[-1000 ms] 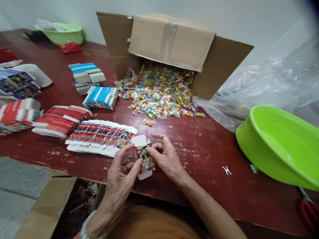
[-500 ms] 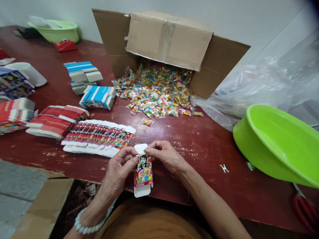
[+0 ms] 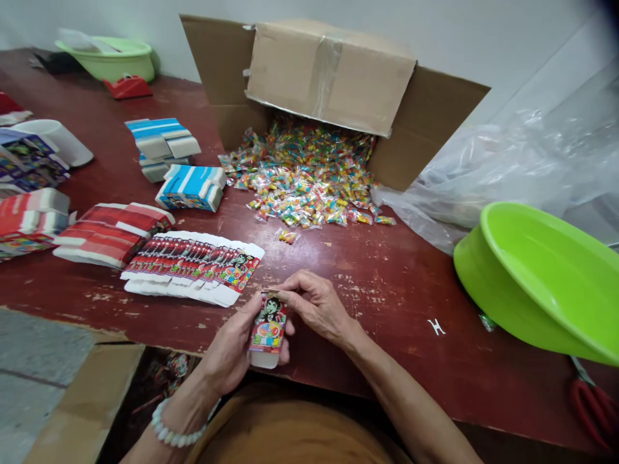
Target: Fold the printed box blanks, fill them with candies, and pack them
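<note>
A small printed candy box [image 3: 269, 330] with a cartoon figure stands in my left hand [image 3: 231, 348], whose fingers wrap behind it. At its top edge my right hand [image 3: 316, 303] has thumb and fingers closed on the upper flap, which is folded over. A white flap shows at the box's lower end. Left of my hands lies a fanned row of flat red cartons [image 3: 193, 265] of the same print. Beyond my hands is a heap of small wrapped candies [image 3: 304, 183], with one candy packet [image 3: 287, 236] lying apart in front.
An open cardboard box [image 3: 329, 77] lies at the back, candies spilling out. Blue carton stacks [image 3: 191, 187] and red carton stacks [image 3: 111, 235] stand left. At right are a green basin [image 3: 483, 283], clear plastic [image 3: 512, 161] and red-handled scissors [image 3: 592, 406].
The top white flap, upright before, is now folded down under my right fingers. My left hand has shifted from pinching the box's upper side to wrapping around it, and the box tilts slightly.
</note>
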Demonstrator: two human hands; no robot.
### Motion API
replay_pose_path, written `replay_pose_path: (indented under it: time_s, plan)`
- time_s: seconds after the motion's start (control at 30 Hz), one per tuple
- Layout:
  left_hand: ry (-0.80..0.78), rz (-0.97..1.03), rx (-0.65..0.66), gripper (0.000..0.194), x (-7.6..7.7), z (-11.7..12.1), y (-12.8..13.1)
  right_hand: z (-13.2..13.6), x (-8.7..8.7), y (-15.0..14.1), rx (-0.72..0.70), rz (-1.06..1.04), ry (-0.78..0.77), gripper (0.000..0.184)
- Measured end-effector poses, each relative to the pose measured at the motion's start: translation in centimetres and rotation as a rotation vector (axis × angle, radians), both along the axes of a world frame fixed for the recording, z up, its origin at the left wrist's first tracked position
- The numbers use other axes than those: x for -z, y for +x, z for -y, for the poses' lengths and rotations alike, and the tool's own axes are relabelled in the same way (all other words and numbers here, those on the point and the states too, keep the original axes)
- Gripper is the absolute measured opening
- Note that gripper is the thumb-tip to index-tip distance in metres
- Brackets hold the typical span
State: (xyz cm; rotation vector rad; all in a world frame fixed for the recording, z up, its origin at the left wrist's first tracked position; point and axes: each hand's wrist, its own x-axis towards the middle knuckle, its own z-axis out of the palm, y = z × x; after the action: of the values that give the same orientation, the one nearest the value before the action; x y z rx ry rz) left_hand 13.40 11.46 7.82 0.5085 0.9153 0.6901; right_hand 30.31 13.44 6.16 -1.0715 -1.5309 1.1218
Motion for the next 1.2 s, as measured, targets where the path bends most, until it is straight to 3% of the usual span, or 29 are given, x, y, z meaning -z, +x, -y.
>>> replay_pose_path:
  time_s: [0.1,0.23,0.33,0.43,0.53,0.6,0.7,0.8,0.9,0.97,1.07,1.2]
  plan:
    - [-0.020,-0.018,-0.048,0.047,0.3,-0.1,0.5,0.0,-0.3,0.1,-0.022,0.064,-0.004,0.019]
    - [0.064,-0.100,-0.071,0.051,1.0,-0.2,0.9,-0.7,-0.7,0.2,-0.062,-0.041,-0.331,0.016]
    - [0.143,-0.160,-0.060,0.058,1.6,-0.3,0.7,-1.3,-1.0,0.2,-0.030,-0.076,-0.439,0.015]
    - [0.189,-0.182,-0.060,0.063,1.8,-0.2,0.4,-1.4,-1.3,0.2,-0.019,-0.070,-0.399,0.015]
    - [0.178,-0.164,-0.054,0.064,1.8,-0.2,0.4,-0.9,-1.6,0.5,-0.178,-0.073,-0.292,0.020]
    - [0.150,-0.142,-0.061,0.062,1.9,-0.2,0.4,-0.8,-1.8,0.8,-0.274,0.022,-0.161,0.019]
    - [0.089,-0.090,-0.097,0.056,1.9,-0.5,0.5,-1.9,-1.4,1.0,-0.284,0.262,-0.007,0.010]
    - [0.074,-0.008,-0.151,0.049,1.8,-1.0,0.2,-5.0,-0.2,1.0,-0.166,0.347,-0.038,0.015]
    - [0.098,-0.009,-0.173,0.043,1.9,-1.4,-0.7,-8.8,1.2,0.8,0.250,0.542,-0.075,0.017]
    - [0.109,-0.080,-0.181,0.045,2.2,-1.5,-1.7,-10.7,2.0,0.4,0.367,0.614,-0.108,0.021]
    - [0.198,-0.265,-0.212,0.052,2.5,-1.4,-3.2,-11.8,2.7,-0.3,0.381,0.638,-0.123,0.016]
    - [0.354,-0.478,-0.159,0.059,2.3,-1.6,-4.8,-10.7,2.6,-0.1,0.318,0.584,-0.138,0.010]
